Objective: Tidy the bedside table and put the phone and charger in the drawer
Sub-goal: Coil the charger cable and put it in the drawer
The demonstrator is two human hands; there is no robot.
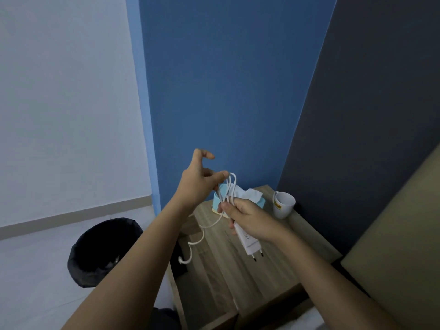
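My right hand (250,219) grips a white charger (248,244) above the wooden bedside table (250,282), its plug pins pointing down and toward me. The charger's white cable (232,184) rises in loops from that hand to my left hand (198,181), whose fingers hold the top of the loops. The cable's loose end (190,253) dangles down past the table's left edge. No phone shows in view, and no drawer front can be made out.
A light blue tissue box (216,203) with a white tissue stands at the back of the table behind my hands. A white mug (283,204) sits at the back right by the dark wall. A black bin (100,253) stands on the floor to the left. A bed edge (392,246) lies to the right.
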